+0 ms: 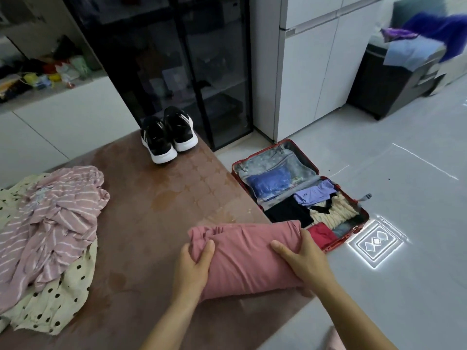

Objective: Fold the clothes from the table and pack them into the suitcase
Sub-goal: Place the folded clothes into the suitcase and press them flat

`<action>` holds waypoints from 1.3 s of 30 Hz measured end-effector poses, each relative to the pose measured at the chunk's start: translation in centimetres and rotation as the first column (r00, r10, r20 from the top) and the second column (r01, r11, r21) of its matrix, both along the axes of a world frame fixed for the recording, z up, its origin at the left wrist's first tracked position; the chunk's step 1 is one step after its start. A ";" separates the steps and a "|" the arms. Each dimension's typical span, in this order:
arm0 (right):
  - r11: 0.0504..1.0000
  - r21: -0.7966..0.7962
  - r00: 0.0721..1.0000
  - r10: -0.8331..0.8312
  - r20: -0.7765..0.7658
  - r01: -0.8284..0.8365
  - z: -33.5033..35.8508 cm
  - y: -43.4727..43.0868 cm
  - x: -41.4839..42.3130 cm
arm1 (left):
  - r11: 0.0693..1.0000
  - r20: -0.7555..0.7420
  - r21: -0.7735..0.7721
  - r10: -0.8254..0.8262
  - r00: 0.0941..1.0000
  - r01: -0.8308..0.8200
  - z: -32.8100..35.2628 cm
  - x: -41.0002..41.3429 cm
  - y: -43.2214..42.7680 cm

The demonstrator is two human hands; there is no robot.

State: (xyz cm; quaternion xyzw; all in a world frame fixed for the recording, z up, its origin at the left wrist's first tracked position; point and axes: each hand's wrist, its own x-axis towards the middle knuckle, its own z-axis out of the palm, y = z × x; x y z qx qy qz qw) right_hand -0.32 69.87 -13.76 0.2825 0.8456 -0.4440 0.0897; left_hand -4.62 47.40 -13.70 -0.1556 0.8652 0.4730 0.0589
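A rolled pink garment (242,256) lies near the right edge of the brown table (156,210). My left hand (193,269) grips its left end and my right hand (303,261) clasps its right end. On the floor to the right of the table lies an open red suitcase (358,205) holding folded clothes: blue, lilac, black, cream and red pieces. At the table's left side a crumpled pink striped garment (50,223) rests on a cream garment with black dots (58,304).
A pair of black and white sneakers (168,133) stands at the table's far edge. Behind it is a dark glass cabinet (177,59), with white cupboards (316,66) to the right. Grey tiled floor (404,274) spreads right of the table. More clothes lie on a dark bench (394,82) far right.
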 end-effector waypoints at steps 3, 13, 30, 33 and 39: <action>0.999 -0.018 0.999 -0.034 -0.033 0.034 -0.4 7.8 -0.4 | 0.998 -0.069 0.026 -0.051 0.996 0.053 0.3 -1.3 7.5; 0.999 -0.011 0.992 -0.044 0.118 0.045 -5.6 32.7 -1.7 | 0.973 0.369 0.131 -0.227 0.901 0.191 -5.4 -3.6 31.4; 0.986 -0.073 0.959 0.162 0.235 -0.149 -17.8 38.7 -19.3 | 0.964 0.463 0.196 0.072 0.884 -0.181 -18.9 -14.4 36.7; 0.981 -0.086 0.954 0.191 0.230 -0.176 -20.9 39.5 -22.0 | 0.956 0.478 0.200 0.096 0.873 -0.214 -21.5 -16.1 37.3; 0.970 -0.056 0.943 0.241 0.229 -0.235 -30.5 41.4 -25.8 | 0.950 0.524 0.198 0.106 0.845 -0.242 -31.8 -19.4 38.9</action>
